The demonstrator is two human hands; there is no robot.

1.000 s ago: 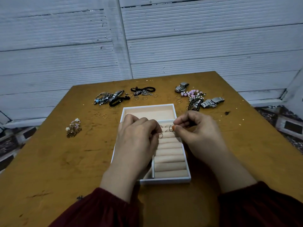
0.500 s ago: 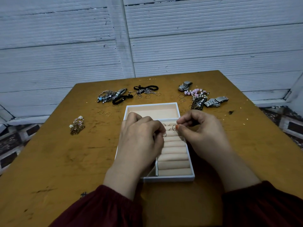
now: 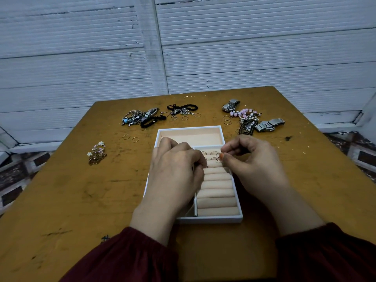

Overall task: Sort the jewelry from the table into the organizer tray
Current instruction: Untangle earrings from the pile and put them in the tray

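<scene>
Little has shifted since the earlier frame: the right hand (image 3: 252,165) still pinches a thin ring (image 3: 218,157) over the organizer tray's (image 3: 211,219) far rolls (image 3: 217,192), while the left hand (image 3: 175,174) is curled alongside, its hold I cannot tell; I judge a loose pinch could drop the ring onto the bench (image 3: 81,200).

One camera worn on the head, wide angle, looking forward and down, close above the bench (image 3: 61,190) from its near edge, grey wall (image 3: 264,47) filling the top

Scuffed brown wood table (image 3: 61,200) w/ dark marks; white ribbed wall panels (image 3: 264,47) behind; patterned floor tiles (image 3: 12,180) at sides.
</scene>
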